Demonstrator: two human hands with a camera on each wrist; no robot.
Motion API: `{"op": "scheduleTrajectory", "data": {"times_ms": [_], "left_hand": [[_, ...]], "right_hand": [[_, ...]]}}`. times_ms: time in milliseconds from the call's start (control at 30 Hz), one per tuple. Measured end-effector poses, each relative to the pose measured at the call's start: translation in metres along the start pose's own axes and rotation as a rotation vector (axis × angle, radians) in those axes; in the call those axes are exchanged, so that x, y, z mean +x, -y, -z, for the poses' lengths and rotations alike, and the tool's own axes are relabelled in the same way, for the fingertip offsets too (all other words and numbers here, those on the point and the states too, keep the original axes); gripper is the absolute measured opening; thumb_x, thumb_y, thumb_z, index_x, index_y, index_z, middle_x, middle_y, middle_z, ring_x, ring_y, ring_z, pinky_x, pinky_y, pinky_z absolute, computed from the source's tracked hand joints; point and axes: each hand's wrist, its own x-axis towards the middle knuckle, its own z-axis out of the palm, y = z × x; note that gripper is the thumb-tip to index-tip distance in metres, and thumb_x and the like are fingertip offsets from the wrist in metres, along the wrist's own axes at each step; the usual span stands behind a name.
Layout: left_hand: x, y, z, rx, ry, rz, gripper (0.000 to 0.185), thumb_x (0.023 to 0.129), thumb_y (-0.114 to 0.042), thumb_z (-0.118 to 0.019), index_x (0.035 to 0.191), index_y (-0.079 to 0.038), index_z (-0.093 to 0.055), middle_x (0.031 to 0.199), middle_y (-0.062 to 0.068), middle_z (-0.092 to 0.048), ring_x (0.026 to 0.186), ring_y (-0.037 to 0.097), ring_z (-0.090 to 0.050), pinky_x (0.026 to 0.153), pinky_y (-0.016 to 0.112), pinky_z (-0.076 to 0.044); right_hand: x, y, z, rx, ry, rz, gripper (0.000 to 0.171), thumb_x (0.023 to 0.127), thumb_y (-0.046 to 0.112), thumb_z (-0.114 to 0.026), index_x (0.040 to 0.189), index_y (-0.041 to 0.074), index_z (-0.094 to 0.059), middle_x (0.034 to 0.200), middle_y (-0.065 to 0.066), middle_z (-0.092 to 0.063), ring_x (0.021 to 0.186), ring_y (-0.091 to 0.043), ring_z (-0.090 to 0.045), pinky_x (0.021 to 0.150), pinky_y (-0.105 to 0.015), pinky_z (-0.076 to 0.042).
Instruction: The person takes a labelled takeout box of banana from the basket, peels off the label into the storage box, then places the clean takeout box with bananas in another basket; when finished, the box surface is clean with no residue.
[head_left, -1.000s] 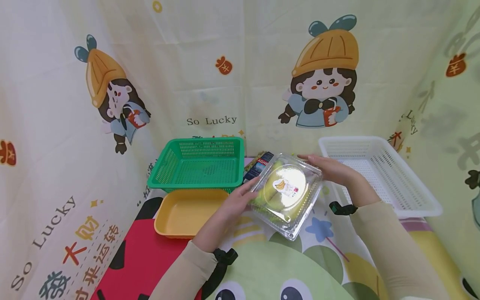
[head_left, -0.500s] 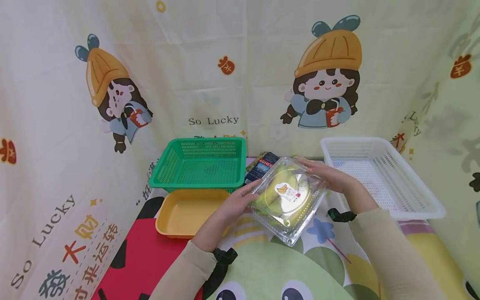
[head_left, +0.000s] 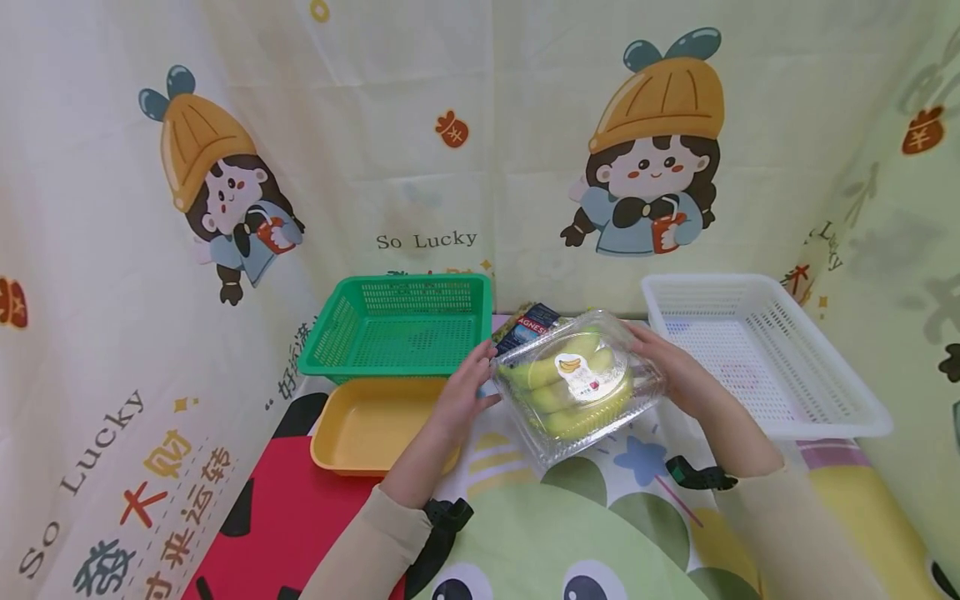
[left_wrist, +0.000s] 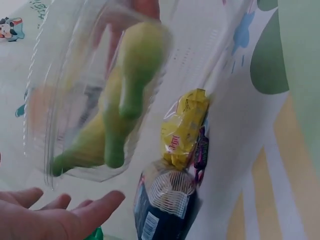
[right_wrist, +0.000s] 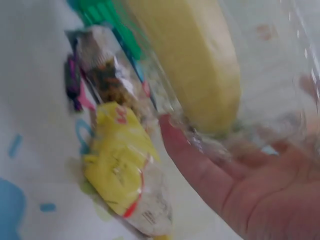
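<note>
A clear plastic box of green-yellow bananas [head_left: 573,383] with a small banana sticker on its lid is held tilted just above the printed table cloth. My right hand [head_left: 667,371] grips its right side, thumb on one face and fingers on the other [right_wrist: 250,190]. At the box's left corner is my left hand [head_left: 465,396], its fingers straight; in the left wrist view this left hand [left_wrist: 55,215] lies flat beside the box [left_wrist: 100,95]. The bananas [right_wrist: 210,65] fill the right wrist view.
Behind the box lie a dark blue packet [head_left: 525,327] and a yellow snack packet [left_wrist: 182,127]. A green basket [head_left: 408,285] stands at the back left, with a yellow tray [head_left: 330,421] in front of it. A white basket [head_left: 840,392] sits at the right.
The box has turned and tipped so that the bananas lie across it. My left hand has slid up to the box's left corner, and my right hand has moved round to its right side.
</note>
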Motion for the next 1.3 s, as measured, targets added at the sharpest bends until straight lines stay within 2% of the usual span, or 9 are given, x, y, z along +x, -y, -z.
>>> {"op": "scheduleTrajectory", "data": {"times_ms": [200, 367, 467, 533, 667, 767, 1000, 1067, 1300], "left_hand": [[-0.004, 0.0, -0.006, 0.106, -0.108, -0.023, 0.057, 0.104, -0.035, -0.043, 0.158, -0.028, -0.024, 0.163, 0.002, -0.025, 0.149, 0.031, -0.028, 0.107, 0.053, -0.045], [-0.006, 0.002, -0.01, 0.156, -0.138, -0.043, 0.06, 0.104, -0.041, -0.044, 0.158, -0.033, -0.019, 0.164, 0.0, -0.022, 0.149, 0.033, -0.028, 0.109, 0.054, -0.042], [-0.007, 0.004, -0.011, 0.18, -0.141, -0.03, 0.059, 0.103, -0.044, -0.042, 0.157, -0.036, -0.019, 0.164, -0.002, -0.022, 0.15, 0.033, -0.024, 0.114, 0.059, -0.034], [-0.008, 0.006, -0.012, 0.18, -0.127, -0.019, 0.06, 0.103, -0.049, -0.041, 0.157, -0.039, -0.018, 0.165, -0.005, -0.019, 0.152, 0.031, -0.018, 0.118, 0.06, -0.024], [-0.01, 0.01, -0.012, 0.164, -0.096, -0.022, 0.061, 0.101, -0.055, -0.041, 0.156, -0.044, -0.016, 0.166, -0.008, -0.012, 0.154, 0.027, -0.008, 0.121, 0.06, -0.01], [-0.01, 0.012, -0.011, 0.139, -0.077, -0.016, 0.062, 0.099, -0.057, -0.043, 0.154, -0.048, -0.016, 0.166, -0.009, -0.01, 0.154, 0.026, -0.006, 0.121, 0.06, -0.011], [-0.007, 0.015, -0.009, 0.04, -0.041, 0.002, 0.068, 0.099, -0.042, -0.052, 0.157, -0.041, -0.016, 0.164, 0.001, -0.021, 0.145, 0.03, -0.031, 0.116, 0.052, -0.033], [-0.007, 0.016, -0.008, 0.02, -0.038, -0.01, 0.069, 0.1, -0.038, -0.051, 0.158, -0.036, -0.014, 0.164, 0.003, -0.022, 0.144, 0.032, -0.034, 0.117, 0.051, -0.033], [-0.011, 0.02, -0.008, 0.028, -0.084, 0.0, 0.073, 0.099, -0.036, -0.052, 0.159, -0.032, -0.011, 0.166, 0.008, -0.017, 0.143, 0.038, -0.036, 0.111, 0.057, -0.038]], "right_hand": [[-0.018, -0.003, -0.026, 0.161, -0.15, -0.03, 0.06, 0.105, 0.044, -0.039, 0.158, 0.039, -0.013, 0.167, -0.006, -0.007, 0.148, -0.04, -0.015, 0.113, -0.069, -0.021], [-0.031, -0.004, -0.049, 0.251, -0.263, -0.057, 0.061, 0.104, 0.048, -0.039, 0.158, 0.041, -0.011, 0.166, -0.007, -0.009, 0.145, -0.043, -0.021, 0.111, -0.062, -0.029], [-0.035, -0.004, -0.062, 0.269, -0.309, -0.063, 0.062, 0.103, 0.05, -0.038, 0.158, 0.041, -0.01, 0.165, -0.007, -0.012, 0.141, -0.042, -0.027, 0.104, -0.051, -0.038], [-0.037, -0.004, -0.071, 0.284, -0.333, -0.056, 0.064, 0.103, 0.049, -0.038, 0.158, 0.04, -0.008, 0.165, -0.007, -0.012, 0.14, -0.042, -0.028, 0.103, -0.052, -0.038], [-0.041, -0.003, -0.084, 0.334, -0.362, -0.061, 0.069, 0.103, 0.049, -0.04, 0.159, 0.038, -0.001, 0.167, -0.005, -0.003, 0.147, -0.041, -0.018, 0.112, -0.061, -0.028], [-0.043, -0.004, -0.09, 0.355, -0.366, -0.064, 0.069, 0.104, 0.048, -0.039, 0.159, 0.038, 0.001, 0.167, -0.002, 0.002, 0.149, -0.038, -0.012, 0.115, -0.067, -0.019], [-0.046, -0.008, -0.092, 0.265, -0.339, -0.086, 0.068, 0.104, 0.049, -0.035, 0.157, 0.041, 0.007, 0.167, -0.001, 0.01, 0.149, -0.043, -0.011, 0.112, -0.072, -0.021], [-0.045, -0.01, -0.089, 0.209, -0.329, -0.076, 0.068, 0.104, 0.051, -0.034, 0.158, 0.04, 0.006, 0.167, -0.002, 0.009, 0.15, -0.041, -0.009, 0.112, -0.073, -0.02], [-0.041, -0.018, -0.075, 0.076, -0.323, 0.086, 0.063, 0.105, 0.041, -0.036, 0.159, 0.039, -0.004, 0.168, 0.005, 0.002, 0.154, -0.03, 0.008, 0.111, -0.077, 0.002]]}}
